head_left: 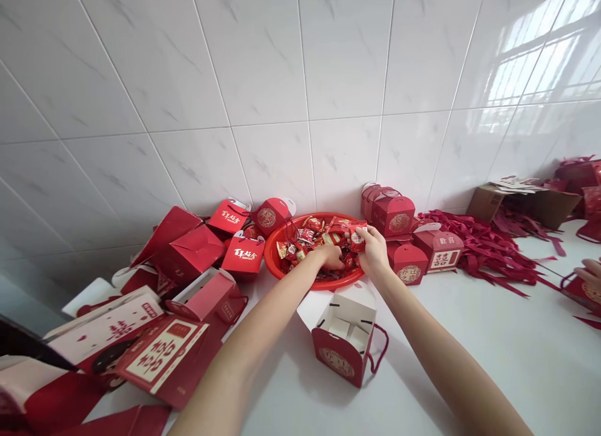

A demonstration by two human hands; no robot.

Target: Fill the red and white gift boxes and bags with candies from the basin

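A red plastic basin (270, 261) full of wrapped candies (307, 233) stands against the wall. My left hand (332, 257) reaches down among the candies, its fingers curled; whatever they grip is hidden. At the basin's right rim, my right hand (373, 245) is closed around a red candy packet (357, 237) with a pale round print. In front of the basin stands an open red gift box (337, 354) with a white inside and a red cord handle. My forearms pass on either side of this box.
Several red boxes (241, 256) and flattened or part-folded cartons (162, 354) crowd the left. More filled-out boxes (394, 216) stand right of the basin. Beyond them lie a heap of red ribbons (493, 251) and a brown carton (481, 204). Another person's hand (592, 274) touches a red box at the right edge.
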